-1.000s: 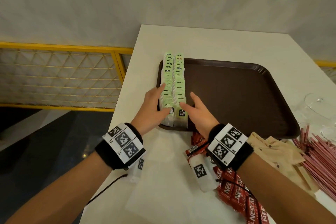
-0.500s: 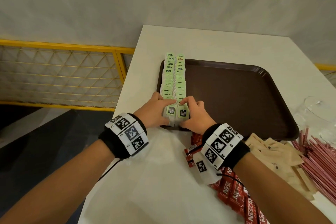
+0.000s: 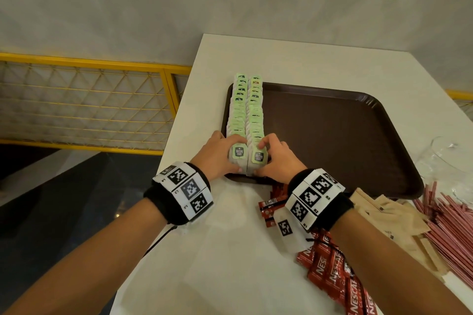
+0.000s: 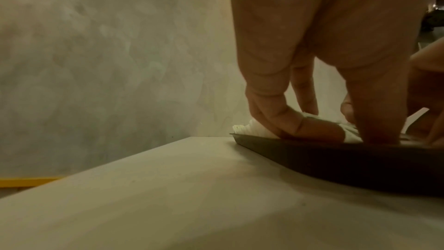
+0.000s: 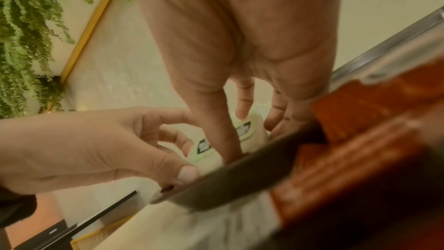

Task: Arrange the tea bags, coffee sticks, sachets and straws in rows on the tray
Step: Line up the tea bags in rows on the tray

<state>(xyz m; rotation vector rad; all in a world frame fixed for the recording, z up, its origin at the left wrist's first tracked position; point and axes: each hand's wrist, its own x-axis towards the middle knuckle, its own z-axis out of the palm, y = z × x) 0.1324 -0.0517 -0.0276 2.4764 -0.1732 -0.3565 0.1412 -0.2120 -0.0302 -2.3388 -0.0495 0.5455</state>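
Two rows of green-labelled tea bags (image 3: 245,115) run along the left edge of the brown tray (image 3: 332,135). My left hand (image 3: 231,155) grips the nearest bag of the left row (image 3: 239,152), fingers curled over its top and thumb at its front. In the same way my right hand (image 3: 267,161) grips the nearest bag of the right row (image 3: 259,156). The right wrist view shows both labelled bags (image 5: 245,128) pinched just behind the tray rim (image 5: 240,178). Red coffee sticks (image 3: 332,268), brown sachets (image 3: 389,215) and pink straws (image 3: 455,220) lie on the table at the right.
The white table (image 3: 230,263) ends close to the tray's left side, with a yellow railing (image 3: 89,100) beyond the drop. A clear glass vessel (image 3: 450,158) stands right of the tray. Most of the tray floor is bare.
A second ago both hands lay with straight fingers beside the rows. They have since curled round the near ends of the two rows and drawn slightly toward me.
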